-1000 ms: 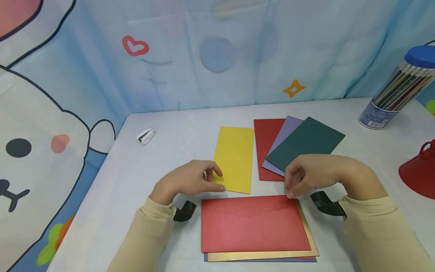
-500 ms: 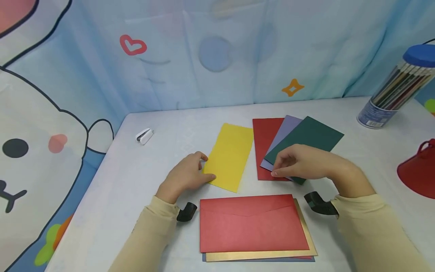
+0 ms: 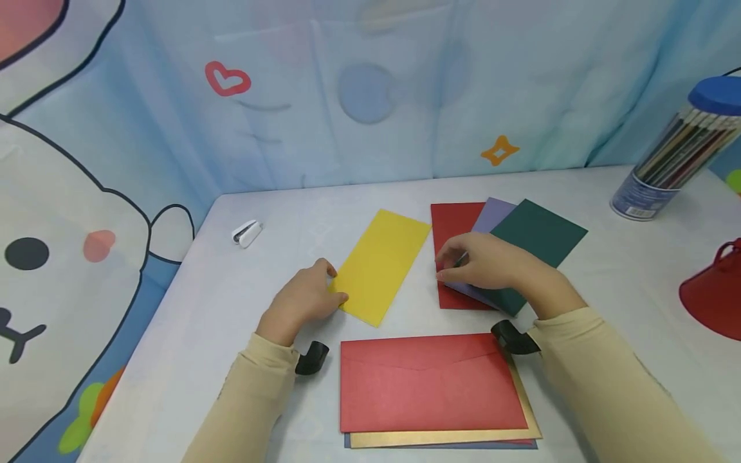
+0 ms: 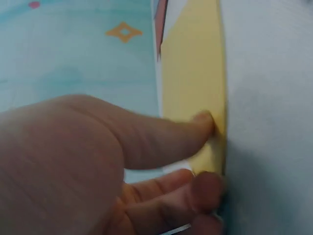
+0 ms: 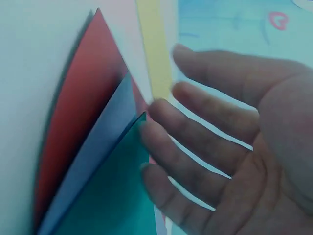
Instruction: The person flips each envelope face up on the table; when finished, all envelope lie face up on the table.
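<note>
A plain yellow card (image 3: 382,267) lies slanted on the white table. At its lower left corner my left hand (image 3: 303,299) pinches it; in the left wrist view the thumb (image 4: 195,131) lies on its face near the edge. My right hand (image 3: 486,260) is over a fanned group of a red card (image 3: 454,218), a purple card (image 3: 492,213) and a dark green card (image 3: 538,228). In the right wrist view its fingers (image 5: 173,152) are spread and loosely bent, fingertips right at the card edges. A stack of envelopes (image 3: 431,386) lies in front, red on top, gold below.
A small white stapler (image 3: 247,233) lies at the back left. A clear tub of pencils (image 3: 674,154) with a blue lid stands back right. Near the right edge is a red object with a loop (image 3: 714,289). A printed curtain (image 3: 370,128) hangs behind the table.
My left hand has moved left, and the yellow card has shifted left and turned clockwise. My right hand has gone from the envelope stack's top edge up and left over the fanned cards.
</note>
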The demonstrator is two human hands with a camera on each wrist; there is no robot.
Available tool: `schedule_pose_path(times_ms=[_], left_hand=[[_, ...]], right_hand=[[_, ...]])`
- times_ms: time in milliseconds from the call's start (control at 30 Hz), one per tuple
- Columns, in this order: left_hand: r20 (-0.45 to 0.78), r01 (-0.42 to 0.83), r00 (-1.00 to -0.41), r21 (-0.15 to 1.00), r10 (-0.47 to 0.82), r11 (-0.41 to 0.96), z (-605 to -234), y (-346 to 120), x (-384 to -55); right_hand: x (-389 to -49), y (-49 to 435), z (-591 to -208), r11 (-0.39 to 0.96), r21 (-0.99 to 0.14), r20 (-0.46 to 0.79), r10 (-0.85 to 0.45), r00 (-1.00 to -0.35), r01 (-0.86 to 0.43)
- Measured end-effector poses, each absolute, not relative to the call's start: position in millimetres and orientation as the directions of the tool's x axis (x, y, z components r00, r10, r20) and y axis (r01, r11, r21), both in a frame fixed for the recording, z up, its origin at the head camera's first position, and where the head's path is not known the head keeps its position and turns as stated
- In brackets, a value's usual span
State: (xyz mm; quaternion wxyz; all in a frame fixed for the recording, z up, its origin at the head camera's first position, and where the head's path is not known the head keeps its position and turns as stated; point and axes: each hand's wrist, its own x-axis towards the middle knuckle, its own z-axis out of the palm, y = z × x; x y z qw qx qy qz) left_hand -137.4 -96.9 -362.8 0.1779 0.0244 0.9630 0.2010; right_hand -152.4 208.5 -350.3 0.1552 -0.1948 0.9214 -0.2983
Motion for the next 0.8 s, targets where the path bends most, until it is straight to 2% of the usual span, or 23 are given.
schedule_pose_path(times_ms=[200, 467, 800], left_hand=[[-0.362, -0.095, -0.931, 0.372, 0.050, 0.923, -360, -104, -137], [-0.363, -0.098, -0.931, 0.362, 0.043, 0.927, -359, -110, -139], [-0.250, -0.036, -0.965, 0.433, 0.081, 0.901, -368, -103, -140]], right_hand=[[-184, 184, -355, 0.819, -0.515, -0.178, -0.392, -0.903, -0.254], [-206, 161, -361, 0.903, -0.347, -0.264, -0.355, -0.897, -0.255], [-218, 157, -374, 0.879, -0.439, -0.226, -0.308, -0.924, -0.186]])
